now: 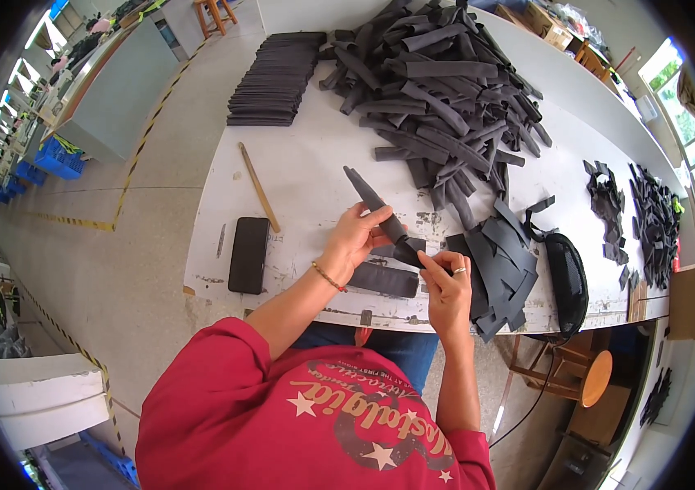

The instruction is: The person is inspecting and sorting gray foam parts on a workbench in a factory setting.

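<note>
- Over the white table (315, 167), gripping a dark tube (368, 193) in the curled left hand (354, 233), with forearm (294, 306) slanted inward
- Pinching dark material (413, 254) at its near end with the bent right hand (447, 286)

Looks like a factory workshop. Recognisable as such by the white surface (306, 163), scuffed along its front edge and loaded with a great heap of dark strips (437, 98), a tidy stack of similar dark pieces (274, 82) and a spread of flat black pieces (498, 269). Bears a further pile of dark material (654, 229) toward the right. Recognisable too by the hard, pale floor (163, 180), marked out with striped tape (149, 124), and by blue crates (61, 158) beside a long second surface (106, 106). Furnished plainly, with a wooden stool (596, 378) and a cardboard box (689, 302).
</note>
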`<state>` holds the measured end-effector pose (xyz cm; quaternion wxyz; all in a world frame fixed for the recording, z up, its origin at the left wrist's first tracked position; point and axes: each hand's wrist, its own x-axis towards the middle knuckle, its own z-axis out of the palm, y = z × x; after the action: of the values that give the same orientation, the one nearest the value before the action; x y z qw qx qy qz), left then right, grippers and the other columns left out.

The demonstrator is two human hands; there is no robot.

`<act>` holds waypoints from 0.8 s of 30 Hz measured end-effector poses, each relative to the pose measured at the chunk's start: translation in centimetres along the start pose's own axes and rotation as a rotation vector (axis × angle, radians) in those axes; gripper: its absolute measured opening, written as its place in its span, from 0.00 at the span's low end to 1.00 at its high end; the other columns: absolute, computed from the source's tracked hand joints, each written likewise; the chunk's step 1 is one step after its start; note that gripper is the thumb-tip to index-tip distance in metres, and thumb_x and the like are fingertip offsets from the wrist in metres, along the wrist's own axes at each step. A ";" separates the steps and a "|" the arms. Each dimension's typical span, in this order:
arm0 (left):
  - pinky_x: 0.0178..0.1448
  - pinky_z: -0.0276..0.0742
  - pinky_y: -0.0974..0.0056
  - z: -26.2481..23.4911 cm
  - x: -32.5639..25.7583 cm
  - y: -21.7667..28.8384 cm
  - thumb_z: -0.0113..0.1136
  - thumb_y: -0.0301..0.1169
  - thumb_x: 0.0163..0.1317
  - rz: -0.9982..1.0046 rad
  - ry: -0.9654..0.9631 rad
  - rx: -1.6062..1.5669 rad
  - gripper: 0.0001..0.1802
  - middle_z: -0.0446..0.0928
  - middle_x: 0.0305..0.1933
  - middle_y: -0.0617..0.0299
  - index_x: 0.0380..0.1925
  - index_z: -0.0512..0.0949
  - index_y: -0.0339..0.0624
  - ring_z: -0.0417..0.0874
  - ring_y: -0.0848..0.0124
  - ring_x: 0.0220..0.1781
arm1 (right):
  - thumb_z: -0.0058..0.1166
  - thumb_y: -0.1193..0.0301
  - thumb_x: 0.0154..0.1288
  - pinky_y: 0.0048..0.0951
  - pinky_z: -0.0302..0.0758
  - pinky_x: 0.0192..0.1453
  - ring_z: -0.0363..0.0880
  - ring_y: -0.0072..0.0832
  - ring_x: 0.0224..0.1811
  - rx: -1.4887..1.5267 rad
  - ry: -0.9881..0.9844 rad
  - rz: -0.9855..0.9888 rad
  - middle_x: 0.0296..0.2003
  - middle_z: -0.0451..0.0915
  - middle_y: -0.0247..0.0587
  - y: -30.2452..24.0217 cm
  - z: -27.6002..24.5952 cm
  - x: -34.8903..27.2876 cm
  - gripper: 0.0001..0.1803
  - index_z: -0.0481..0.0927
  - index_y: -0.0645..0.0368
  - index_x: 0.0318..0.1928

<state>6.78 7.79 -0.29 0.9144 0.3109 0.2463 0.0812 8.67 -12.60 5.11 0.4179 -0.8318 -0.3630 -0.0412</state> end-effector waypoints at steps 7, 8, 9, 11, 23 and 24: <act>0.43 0.87 0.53 -0.8 0.0 -0.7 0.64 0.26 0.62 -0.006 -0.003 0.068 0.20 0.77 0.42 0.52 0.51 0.68 0.35 0.86 0.56 0.41 | 0.58 0.82 0.52 0.37 0.70 0.45 0.71 0.38 0.40 -0.243 0.060 -0.094 0.37 0.74 0.39 0.2 -0.1 0.6 0.18 0.85 0.57 0.45; 0.44 0.87 0.52 -0.6 -0.2 -0.7 0.64 0.27 0.62 -0.014 -0.013 0.048 0.22 0.78 0.42 0.52 0.53 0.67 0.35 0.85 0.57 0.41 | 0.57 0.83 0.51 0.37 0.70 0.46 0.71 0.38 0.41 -0.290 0.075 -0.113 0.37 0.74 0.38 0.3 0.0 0.6 0.19 0.85 0.57 0.45; 0.44 0.87 0.52 -0.4 -0.5 -0.6 0.64 0.27 0.62 -0.021 -0.022 0.029 0.24 0.78 0.42 0.52 0.55 0.66 0.35 0.85 0.58 0.41 | 0.57 0.83 0.50 0.38 0.69 0.47 0.71 0.38 0.42 -0.338 0.089 -0.133 0.37 0.74 0.37 0.3 0.1 0.5 0.20 0.85 0.57 0.45; 0.44 0.87 0.53 0.9 -1.7 -0.1 0.65 0.26 0.61 0.009 -0.018 0.030 0.25 0.78 0.43 0.52 0.55 0.65 0.35 0.85 0.59 0.41 | 0.57 0.83 0.49 0.38 0.69 0.47 0.71 0.37 0.42 -0.365 0.108 -0.147 0.37 0.74 0.37 0.1 0.3 0.6 0.20 0.85 0.57 0.46; 0.61 0.74 0.58 2.9 -4.1 -0.1 0.56 0.35 0.69 0.154 -0.273 -0.010 0.16 0.81 0.37 0.56 0.51 0.72 0.37 0.81 0.62 0.53 | 0.64 0.81 0.53 0.42 0.70 0.51 0.72 0.48 0.44 -0.124 0.140 -0.146 0.43 0.75 0.49 -3.1 3.4 0.6 0.30 0.72 0.60 0.59; 0.61 0.74 0.58 2.8 -3.9 -0.3 0.56 0.35 0.69 0.164 -0.267 -0.005 0.16 0.81 0.37 0.56 0.51 0.72 0.37 0.81 0.62 0.53 | 0.64 0.81 0.53 0.42 0.70 0.51 0.72 0.48 0.44 -0.114 0.139 -0.153 0.43 0.75 0.49 -2.7 3.9 -0.1 0.30 0.72 0.60 0.59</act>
<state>4.77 4.89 2.97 0.9301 0.3356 0.0962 0.1141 5.99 -8.77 4.34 0.3899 -0.8191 -0.3927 -0.1512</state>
